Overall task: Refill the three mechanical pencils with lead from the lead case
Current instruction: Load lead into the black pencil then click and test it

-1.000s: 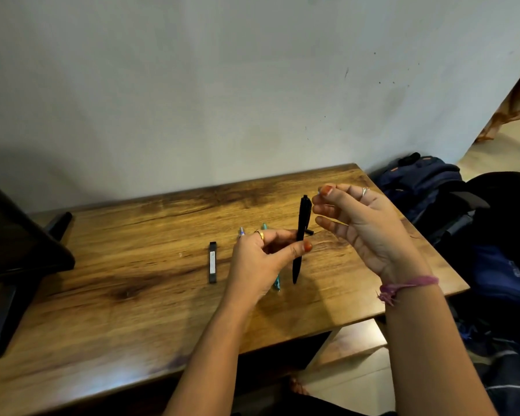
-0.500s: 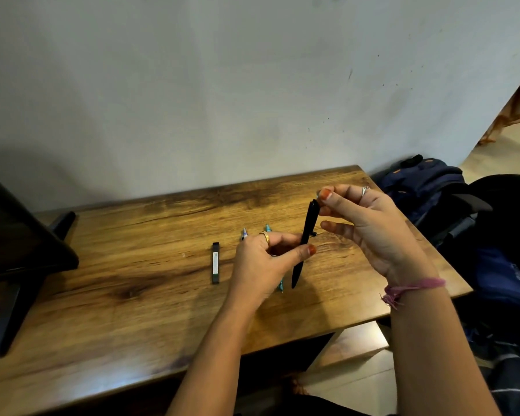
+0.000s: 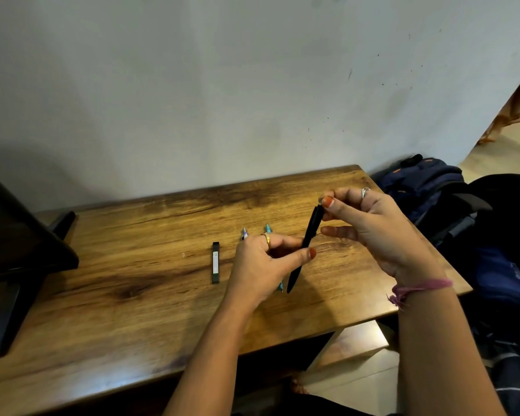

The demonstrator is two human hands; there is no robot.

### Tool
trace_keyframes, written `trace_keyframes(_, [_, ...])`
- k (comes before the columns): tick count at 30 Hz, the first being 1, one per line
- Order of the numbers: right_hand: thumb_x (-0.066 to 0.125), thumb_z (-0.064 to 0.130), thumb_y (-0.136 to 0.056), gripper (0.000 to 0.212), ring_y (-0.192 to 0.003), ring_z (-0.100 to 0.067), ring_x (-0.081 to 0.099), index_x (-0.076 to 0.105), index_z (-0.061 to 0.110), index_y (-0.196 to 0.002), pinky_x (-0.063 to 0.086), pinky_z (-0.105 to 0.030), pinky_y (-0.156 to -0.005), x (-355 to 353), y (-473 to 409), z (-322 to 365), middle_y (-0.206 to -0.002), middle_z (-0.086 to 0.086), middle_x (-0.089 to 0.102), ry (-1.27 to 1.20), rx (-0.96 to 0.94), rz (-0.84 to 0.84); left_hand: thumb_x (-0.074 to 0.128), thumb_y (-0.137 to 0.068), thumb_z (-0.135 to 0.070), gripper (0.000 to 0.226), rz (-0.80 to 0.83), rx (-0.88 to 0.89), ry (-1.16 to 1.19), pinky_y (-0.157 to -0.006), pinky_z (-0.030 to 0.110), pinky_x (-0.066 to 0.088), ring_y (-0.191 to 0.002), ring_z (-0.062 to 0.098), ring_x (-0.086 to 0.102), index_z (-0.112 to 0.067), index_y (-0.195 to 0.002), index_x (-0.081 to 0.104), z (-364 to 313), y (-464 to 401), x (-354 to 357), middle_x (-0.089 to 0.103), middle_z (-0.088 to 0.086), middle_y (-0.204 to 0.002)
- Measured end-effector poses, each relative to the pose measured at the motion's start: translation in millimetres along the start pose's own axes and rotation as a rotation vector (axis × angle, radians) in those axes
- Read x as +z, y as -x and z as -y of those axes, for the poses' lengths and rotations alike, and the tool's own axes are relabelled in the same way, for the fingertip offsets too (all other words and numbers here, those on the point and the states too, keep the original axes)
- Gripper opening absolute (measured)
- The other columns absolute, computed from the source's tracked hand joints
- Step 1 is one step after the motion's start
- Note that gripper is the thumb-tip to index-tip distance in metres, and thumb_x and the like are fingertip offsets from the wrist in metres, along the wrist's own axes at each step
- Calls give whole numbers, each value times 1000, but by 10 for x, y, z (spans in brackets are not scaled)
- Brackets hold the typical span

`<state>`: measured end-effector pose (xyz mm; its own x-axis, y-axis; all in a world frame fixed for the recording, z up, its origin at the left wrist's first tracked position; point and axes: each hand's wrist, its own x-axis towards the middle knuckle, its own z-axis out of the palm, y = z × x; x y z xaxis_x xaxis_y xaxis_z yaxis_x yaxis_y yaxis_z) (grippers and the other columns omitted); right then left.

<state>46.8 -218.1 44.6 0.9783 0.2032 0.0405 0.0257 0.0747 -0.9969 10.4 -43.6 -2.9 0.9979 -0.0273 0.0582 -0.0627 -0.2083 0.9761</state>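
Head view – work surface: I look down on a wooden table (image 3: 126,295) set against a plain wall.
Head view – my left hand (image 3: 261,265): it is raised over the middle of the table, thumb and forefinger closed on the barrel of the black pencil (image 3: 303,250) at about mid-length. My other fingers are curled inward. A gold ring sits on one finger.
Head view – black pencil: held in the air, tilted, tip pointing down and toward me, cap end up and to the right.
Head view – my right hand (image 3: 382,232): thumb and forefinger are pressed together at the pencil's upper end – pinching the cap. My lower fingers are extended and spread, one lying just beside the barrel; I cannot tell whether it touches. A ring is on one finger and a pink thread band (image 3: 421,288) is around the wrist.
Head view – lead case (image 3: 215,262): a slim black case with a pale label, lying flat on the table left of my left hand, apart from it.
Head view – remaining pencils: a silver-blue pencil (image 3: 244,233) and a teal pencil (image 3: 268,228) lie on the table behind my left hand, mostly hidden by it.
Head view – surroundings: a dark monitor stand (image 3: 12,298) at the table's left end; a blue backpack (image 3: 427,190) on the floor off the right end.
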Motion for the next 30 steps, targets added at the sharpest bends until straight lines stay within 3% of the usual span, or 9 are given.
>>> trace_keyframes(6, [56, 9, -94, 10, -77, -10, 66, 65, 6, -96, 57, -25, -66, -40, 19, 9, -88, -6, 68, 181, 29, 46, 82, -73, -24, 14, 32, -30, 7, -74, 26, 58, -80, 2, 69, -29, -84, 77, 44, 29, 0, 75, -13, -82])
trace_keyframes(11, [59, 14, -93, 8, -74, -12, 66, 67, 14, -92, 58, -28, -64, -19, 14, -19, -84, -3, 71, 94, 83, 77, 84, -71, -17, 16, 25, -58, 99, -67, 14, 53, -77, 1, 70, -29, -78, 76, 44, 34, 1, 75, -12, -80])
trace_keyframes(17, [61, 21, -92, 10, -70, -7, 65, 70, 25, -93, 55, -22, -62, -24, -34, -124, -81, 4, 70, 130, 89, 78, 84, -70, -25, 12, 35, -131, 146, -72, 19, 55, -80, 3, 70, -31, -78, 78, 92, 21, 11, 75, -10, -82])
trace_keyframes(20, [59, 24, -94, 12, -72, -8, 66, 70, 28, -98, 52, -21, -62, -7, -82, -303, -84, 6, 71, 117, 97, -50, 84, -69, -31, 18, 12, -173, 130, -80, 29, 56, -83, 3, 69, -27, -86, 78, 126, -15, 28, 75, -11, -87])
trace_keyframes(22, [57, 20, -95, 13, -78, -10, 65, 69, 25, -99, 51, -22, -65, 17, -140, -482, -89, 4, 70, 295, 102, -219, 83, -68, -34, 23, -2, -195, 111, -86, 36, 56, -87, 6, 69, -25, -89, 78, 141, -32, 49, 75, -11, -89])
trace_keyframes(25, [60, 16, -93, 19, -90, -14, 63, 69, 18, -109, 54, -32, -81, 41, -235, -680, -97, -1, 68, 811, 107, -344, 84, -68, -37, 23, -17, -205, 126, -86, 38, 57, -85, 5, 70, -28, -88, 77, 148, -42, 74, 75, -12, -86])
trace_keyframes(27, [64, 20, -91, 27, -95, -19, 63, 68, 18, -117, 53, -35, -86, 83, -269, -744, -104, -5, 67, 912, 113, -344, 84, -68, -37, 21, -19, -200, 128, -85, 37, 58, -83, 3, 70, -30, -86, 77, 154, -51, 82, 75, -13, -85])
trace_keyframes(30, [64, 29, -90, 31, -101, -22, 60, 66, 22, -121, 43, -28, -78, 155, -278, -796, -114, -5, 60, 1047, 99, -379, 84, -69, -37, 14, -10, -195, 123, -83, 35, 58, -80, -1, 69, -37, -80, 76, 159, -57, 87, 74, -16, -83])
